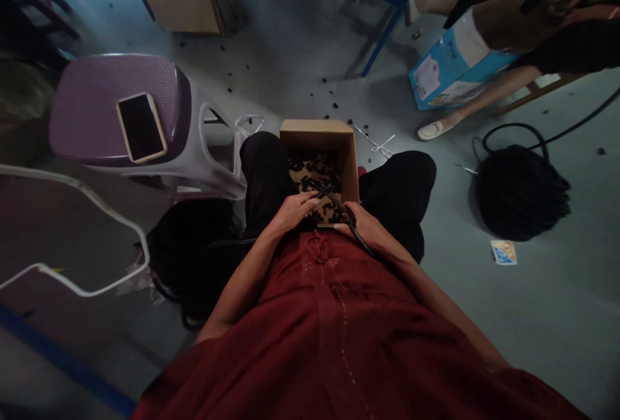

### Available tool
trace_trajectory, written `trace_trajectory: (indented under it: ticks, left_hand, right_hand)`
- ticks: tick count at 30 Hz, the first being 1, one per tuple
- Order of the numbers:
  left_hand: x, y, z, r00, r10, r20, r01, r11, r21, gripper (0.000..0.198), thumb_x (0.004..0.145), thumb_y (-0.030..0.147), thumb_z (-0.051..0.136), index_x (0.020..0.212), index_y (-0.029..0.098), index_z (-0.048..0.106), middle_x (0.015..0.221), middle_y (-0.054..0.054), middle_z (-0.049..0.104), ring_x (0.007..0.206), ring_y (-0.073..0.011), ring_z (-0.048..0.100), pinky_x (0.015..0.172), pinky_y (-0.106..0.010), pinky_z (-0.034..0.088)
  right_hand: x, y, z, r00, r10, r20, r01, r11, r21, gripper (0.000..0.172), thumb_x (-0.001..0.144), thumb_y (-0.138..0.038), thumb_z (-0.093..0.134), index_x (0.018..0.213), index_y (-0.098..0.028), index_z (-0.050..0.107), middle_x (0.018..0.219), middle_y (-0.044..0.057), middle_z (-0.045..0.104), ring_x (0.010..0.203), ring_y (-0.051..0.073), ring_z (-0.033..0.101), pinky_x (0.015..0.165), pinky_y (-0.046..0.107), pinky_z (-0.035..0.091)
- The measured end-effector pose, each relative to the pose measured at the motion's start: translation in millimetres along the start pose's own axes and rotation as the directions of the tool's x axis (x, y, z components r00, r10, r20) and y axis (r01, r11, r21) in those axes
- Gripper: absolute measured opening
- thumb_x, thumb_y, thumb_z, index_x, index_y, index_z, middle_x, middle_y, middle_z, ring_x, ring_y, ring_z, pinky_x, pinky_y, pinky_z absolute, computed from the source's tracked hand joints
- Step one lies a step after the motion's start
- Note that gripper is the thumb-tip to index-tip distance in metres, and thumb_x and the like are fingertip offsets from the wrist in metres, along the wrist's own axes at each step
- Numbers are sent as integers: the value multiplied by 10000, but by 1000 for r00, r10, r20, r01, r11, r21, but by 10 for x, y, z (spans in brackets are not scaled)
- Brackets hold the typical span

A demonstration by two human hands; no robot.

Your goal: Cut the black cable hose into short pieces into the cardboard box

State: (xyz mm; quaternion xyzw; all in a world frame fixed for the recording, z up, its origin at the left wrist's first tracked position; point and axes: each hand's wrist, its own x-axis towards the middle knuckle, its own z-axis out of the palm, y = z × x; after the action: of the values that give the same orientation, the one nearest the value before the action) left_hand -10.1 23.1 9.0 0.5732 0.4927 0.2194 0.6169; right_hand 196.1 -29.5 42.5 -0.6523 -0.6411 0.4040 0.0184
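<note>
My left hand [296,209] is closed in a pinch on a thin black strip at the near side of an open cardboard box [349,168]. Wrapped round the handles of a dark scissors-like tool [334,199], my right hand [362,223] is just to the right. The tool's front end points up and left over the box, close to my left fingertips. Many small black pieces [310,165] lie on the box floor. Shadow and blur hide the exact form of the tool and the strip.
A phone [143,128] lies on a purple-topped stool [87,97] at left. Black coils [194,252] lie beside my left leg, and another black coil [523,190] at right. A seated person's legs [504,90] flank a blue box [448,68]. Black bits litter the floor.
</note>
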Motion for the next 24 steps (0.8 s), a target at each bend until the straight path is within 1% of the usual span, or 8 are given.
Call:
trace_trajectory:
  ticks: [3,7,9,11,13,16,19,24]
  left_hand:
    - [3,-6,-11,1000,-22,21,23,999,-41,465,823,347,480,1196,87,580,648,13,570,493,-62,409,496,-186,335]
    - [16,-44,-4,1000,13,-23,-12,1000,25,430,836,338,476,1177,106,598,670,4,606,530,-70,466,529,-182,369]
    - [21,-67,13,997,57,-49,-53,995,84,402,848,327,469,1162,120,610,750,-17,652,617,-90,539,598,-190,418]
    - [24,-88,36,992,109,-68,-98,985,144,374,855,307,471,1148,127,618,897,-49,683,756,-120,598,709,-217,458]
    - [26,-110,64,982,169,-85,-149,967,207,347,857,285,481,1135,134,623,1037,-72,671,907,-152,611,829,-254,460]
    - [30,-147,104,962,251,-109,-210,934,290,323,869,267,481,1126,131,621,1117,-88,646,1032,-173,588,932,-285,428]
    - [37,-182,136,950,287,-124,-231,911,343,332,884,274,466,1139,114,606,1122,-103,640,1040,-174,587,934,-283,430]
    - [52,-204,171,947,284,-153,-206,897,390,343,902,290,442,1171,131,582,1073,-93,653,987,-164,600,904,-279,443]
  right_hand:
    - [14,31,17,999,-35,-26,34,999,-37,586,778,-455,573,1270,-169,429,1204,122,540,1065,234,534,886,345,414]
    - [23,63,44,997,-42,-69,36,995,-93,548,793,-471,553,1247,-178,458,1181,125,555,1058,246,537,874,354,416]
    - [23,73,55,998,-23,-66,16,995,-103,545,799,-486,541,1242,-178,465,1158,124,568,1028,246,552,847,345,426]
    - [23,81,64,998,-13,-60,7,994,-110,548,802,-498,532,1242,-179,466,1148,120,574,1015,244,556,832,335,429]
    - [24,87,72,998,-18,-58,11,993,-117,549,803,-502,528,1241,-178,466,1148,117,572,1015,243,555,827,329,428]
    - [26,85,80,997,-22,-67,14,993,-119,541,805,-497,527,1237,-177,465,1141,118,571,998,236,558,822,326,426]
    - [32,68,86,997,-21,-77,11,992,-124,535,805,-493,529,1228,-170,467,1126,121,573,987,233,557,819,324,424]
    - [66,26,102,996,-31,-87,20,991,-134,503,824,-496,500,1203,-166,469,1082,113,581,964,225,560,819,324,424]
